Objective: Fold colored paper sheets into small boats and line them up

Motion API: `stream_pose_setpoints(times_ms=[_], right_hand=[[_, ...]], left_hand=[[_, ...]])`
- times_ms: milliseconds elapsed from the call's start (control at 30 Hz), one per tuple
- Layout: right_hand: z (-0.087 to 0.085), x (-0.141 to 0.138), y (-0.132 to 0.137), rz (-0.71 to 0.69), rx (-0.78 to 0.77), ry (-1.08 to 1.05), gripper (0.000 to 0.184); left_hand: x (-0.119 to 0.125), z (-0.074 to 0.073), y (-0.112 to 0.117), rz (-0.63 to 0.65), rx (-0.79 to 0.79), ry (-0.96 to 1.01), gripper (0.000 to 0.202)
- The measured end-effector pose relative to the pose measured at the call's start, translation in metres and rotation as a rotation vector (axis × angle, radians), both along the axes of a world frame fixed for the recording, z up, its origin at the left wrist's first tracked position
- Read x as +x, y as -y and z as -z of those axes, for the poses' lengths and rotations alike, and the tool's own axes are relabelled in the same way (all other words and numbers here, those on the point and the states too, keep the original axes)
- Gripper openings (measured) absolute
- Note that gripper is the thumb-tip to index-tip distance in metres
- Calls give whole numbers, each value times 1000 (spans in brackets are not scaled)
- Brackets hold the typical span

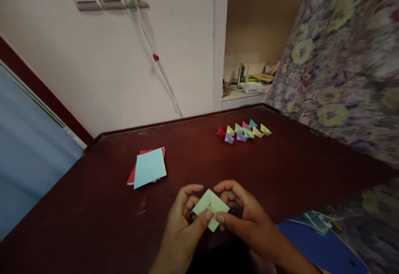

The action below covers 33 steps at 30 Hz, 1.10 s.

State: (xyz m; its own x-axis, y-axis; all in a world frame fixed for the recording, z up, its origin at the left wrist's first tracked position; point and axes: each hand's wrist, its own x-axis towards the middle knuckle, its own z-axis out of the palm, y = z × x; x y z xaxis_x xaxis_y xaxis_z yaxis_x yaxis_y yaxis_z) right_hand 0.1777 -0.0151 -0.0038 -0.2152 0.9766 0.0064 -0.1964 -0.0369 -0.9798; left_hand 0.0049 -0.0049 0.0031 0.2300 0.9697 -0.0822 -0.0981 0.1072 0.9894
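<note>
A pale green folded paper (209, 206) sits low over the dark wooden table (93, 215), near its front edge. My left hand (183, 220) pinches its left side, thumb on top and fingers curled behind. My right hand (249, 220) pinches its right side the same way. Both thumbs meet at the paper's lower middle. A stack of coloured square sheets (149, 167), light blue on top, lies to the left of my hands. Several small folded paper boats (245, 131) in red, purple, green, yellow and pink lie in a cluster farther back on the right.
A floral curtain (339, 58) hangs along the table's right side. A white wall with switches and a plugged cable (156, 58) stands behind. An open shelf holds a white router (252, 86). A blue object (321, 249) lies at the lower right.
</note>
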Motion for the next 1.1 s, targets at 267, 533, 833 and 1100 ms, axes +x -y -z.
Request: stream_pose_setpoints(times_ms=[267, 533, 833, 1100], right_hand=[[0, -3, -4, 73, 136, 222, 20], [3, -10, -5, 130, 83, 243, 22], [7, -6, -5, 213, 248, 234, 16], [6, -5, -6, 195, 174, 214, 4]], left_hand=[[4, 5, 3, -33, 71, -129, 36], [-4, 3, -1, 0, 41, -61, 25], [-8, 8, -4, -65, 89, -33, 18], [-9, 9, -5, -38, 102, -68, 13]])
